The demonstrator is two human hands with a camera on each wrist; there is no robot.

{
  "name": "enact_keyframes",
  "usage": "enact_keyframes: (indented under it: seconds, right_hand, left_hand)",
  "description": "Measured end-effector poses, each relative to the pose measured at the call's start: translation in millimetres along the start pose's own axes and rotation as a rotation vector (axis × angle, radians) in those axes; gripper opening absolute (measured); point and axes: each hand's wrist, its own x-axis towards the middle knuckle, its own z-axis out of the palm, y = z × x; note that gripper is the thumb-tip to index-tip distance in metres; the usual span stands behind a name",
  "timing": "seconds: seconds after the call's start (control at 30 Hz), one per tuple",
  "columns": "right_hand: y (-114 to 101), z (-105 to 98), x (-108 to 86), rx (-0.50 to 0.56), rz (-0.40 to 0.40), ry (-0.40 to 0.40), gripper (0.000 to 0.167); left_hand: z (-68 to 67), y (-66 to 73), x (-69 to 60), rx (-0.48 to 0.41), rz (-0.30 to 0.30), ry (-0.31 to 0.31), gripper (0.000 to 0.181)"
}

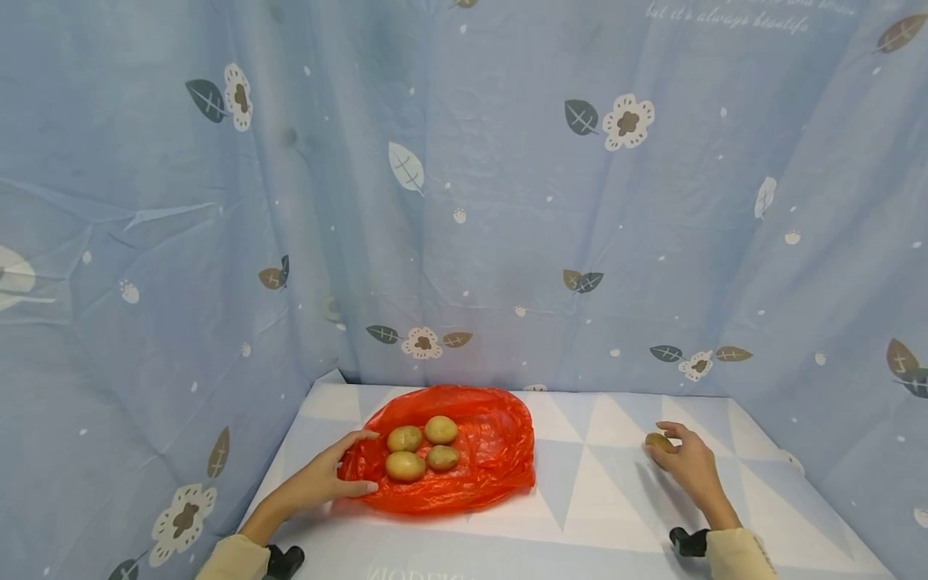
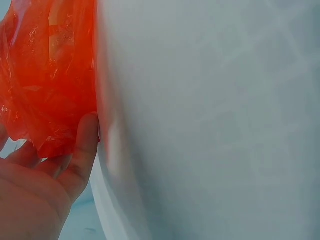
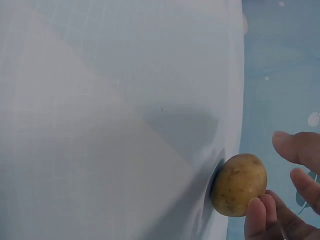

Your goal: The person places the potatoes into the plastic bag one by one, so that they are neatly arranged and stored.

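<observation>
On the left, a red plastic bag [image 1: 500, 459] lies spread with its mouth up, and several potatoes [image 1: 405, 466] sit together in its left half. My left hand [image 1: 326, 477] grips the bag's left end, thumb at the near side and fingers at the far side. Up close in the left wrist view, the thumb [image 2: 86, 145] presses the red plastic and other fingers are partly hidden behind it. Far to the right, my right hand [image 1: 689, 467] holds a single potato [image 3: 240, 185] low by the table with its fingertips. One finger stands off from that potato.
A pale table [image 1: 594, 499] with a triangle pattern carries everything. Blue curtains [image 1: 500, 242] with flowers and leaves hang behind it and at both sides. Each wrist wears a dark mount, such as the right one [image 1: 689, 542].
</observation>
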Motion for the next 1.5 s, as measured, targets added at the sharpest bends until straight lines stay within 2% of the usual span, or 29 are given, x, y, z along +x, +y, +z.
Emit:
enact_keyframes:
  seconds: [0.23,0.43,0.57,0.97,1.23,1.5]
  right_hand:
    - [8,-5,0.1,0.027,0.113,-0.057,0.07]
    - [14,-4,2.2,0.023,0.157,-0.129,0.073]
    - [16,-2,4.3,0.026,0.175,-0.147,0.074]
    - [20,4,8.0,0.052,0.247,-0.111,0.072]
    - [23,8,9.6,0.022,0.264,-0.06,0.074]
    - [24,10,8.8,0.082,0.291,-0.032,0.071]
  left_hand:
    - [0.0,1.6,-0.1,0.0,-0.008,0.011,0.078]
    - [0.4,0.8,0.3,0.0,-0.015,0.01,0.079]
    - [0.3,0.6,0.6,-0.001,-0.015,0.011,0.078]
    - [-0.9,-1.6,1.4,-0.016,-0.011,0.004,0.078]
    - [1.0,0.0,1.4,-0.015,-0.015,0.013,0.078]
    - [2.3,0.6,1.2,-0.014,-0.013,0.008,0.079]
